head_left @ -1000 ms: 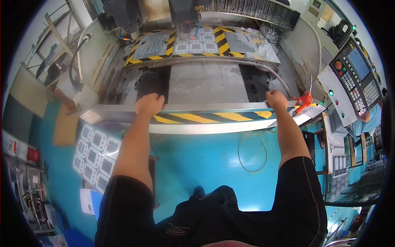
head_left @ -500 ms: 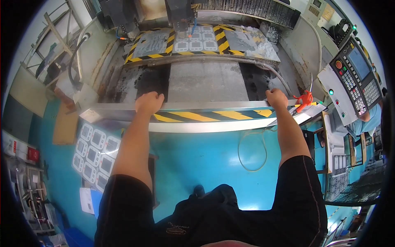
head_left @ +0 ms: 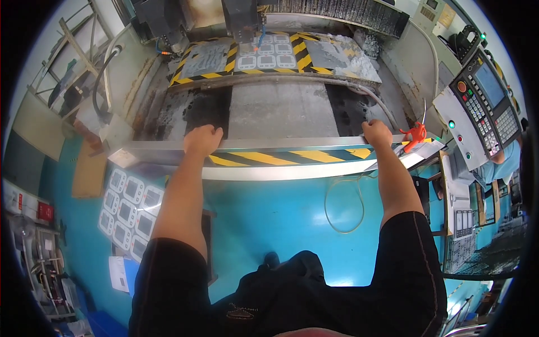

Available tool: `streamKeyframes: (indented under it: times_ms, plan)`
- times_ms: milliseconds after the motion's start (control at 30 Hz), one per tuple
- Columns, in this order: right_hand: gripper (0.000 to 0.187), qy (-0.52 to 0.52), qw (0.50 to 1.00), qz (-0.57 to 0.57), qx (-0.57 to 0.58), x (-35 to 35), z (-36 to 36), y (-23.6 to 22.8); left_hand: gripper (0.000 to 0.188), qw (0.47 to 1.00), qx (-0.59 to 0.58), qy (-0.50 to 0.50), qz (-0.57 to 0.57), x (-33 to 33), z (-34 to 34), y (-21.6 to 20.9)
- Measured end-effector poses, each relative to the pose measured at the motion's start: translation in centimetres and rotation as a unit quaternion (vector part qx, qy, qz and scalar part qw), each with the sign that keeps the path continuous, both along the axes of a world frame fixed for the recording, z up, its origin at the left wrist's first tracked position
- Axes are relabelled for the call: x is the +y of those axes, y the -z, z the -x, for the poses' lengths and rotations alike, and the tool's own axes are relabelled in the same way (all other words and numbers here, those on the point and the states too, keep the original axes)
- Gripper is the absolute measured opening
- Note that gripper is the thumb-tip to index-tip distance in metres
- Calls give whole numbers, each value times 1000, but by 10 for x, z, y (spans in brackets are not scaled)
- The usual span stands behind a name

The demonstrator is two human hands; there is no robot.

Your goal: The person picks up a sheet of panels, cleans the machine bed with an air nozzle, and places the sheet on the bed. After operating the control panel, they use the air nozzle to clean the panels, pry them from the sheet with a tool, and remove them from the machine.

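1. Left hand (head_left: 203, 140): closed over the rail (head_left: 281, 144), left of its middle; fingers curled and pressed together, knuckles up; fingertips hidden, so grip tightness could not be told.
2. Right hand (head_left: 378, 135): closed over the same rail, toward its right end; fingers curled in, bunched rather than spread; tips likewise out of sight.
3. Rail location: across the front of the machine (head_left: 137, 81), at the far end of both forearms (head_left: 181, 202); yellow and black tape (head_left: 292, 158) showed on the face below it, between the hands; hands well apart.
4. Air gun (head_left: 414, 135): red, at the rail's right end, just right of the right hand; not touched; nozzle pointed up.
5. Beyond the rail: grey slab (head_left: 281, 109) between two dark strips (head_left: 209, 112); farther back, a raised table (head_left: 325, 57) with striped edging; panel sheet (head_left: 267, 61) on its middle section, near the spindle (head_left: 238, 25); pale debris (head_left: 362, 70) on its right part.
6. Right side: control box (head_left: 482, 106) with screen, keys and a lit green button; co-worker (head_left: 511, 160) in blue, mostly hidden behind it.
7. Lower area: second sheet (head_left: 124, 209) at left, partly covered by the left forearm; hose (head_left: 363, 209) looped above blue floor (head_left: 264, 208), between the forearms; black sleeves (head_left: 168, 281) on both arms.
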State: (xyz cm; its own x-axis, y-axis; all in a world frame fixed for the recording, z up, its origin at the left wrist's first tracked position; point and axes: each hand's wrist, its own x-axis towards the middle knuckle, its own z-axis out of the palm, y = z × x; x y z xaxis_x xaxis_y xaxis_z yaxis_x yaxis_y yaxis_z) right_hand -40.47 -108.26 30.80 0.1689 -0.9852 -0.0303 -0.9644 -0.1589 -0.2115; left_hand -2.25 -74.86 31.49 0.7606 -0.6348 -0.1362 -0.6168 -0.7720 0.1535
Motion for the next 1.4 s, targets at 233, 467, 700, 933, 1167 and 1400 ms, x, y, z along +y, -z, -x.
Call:
streamKeyframes:
  times_ms: [233,467,700,933,1167,1400]
  plan:
    - [44,-3,1000,0,1,-2,2,1,47,1000,2,-6,2,0,3,-3]
    - [45,0,1000,-2,2,2,-1,-2,46,1000,-8,-8,20,1,-1,2]
    - [47,6,1000,-15,-2,0,0,-2,45,1000,-13,-7,26,1,-2,5]
    - [47,-2,1000,-12,1,0,1,-2,46,1000,-10,-11,20,0,-2,4]
    - [44,-2,1000,1,0,-1,1,1,46,1000,-10,-11,22,1,-2,6]
    - [46,-3,1000,-4,-1,0,1,0,46,1000,-6,-11,21,1,-3,6]
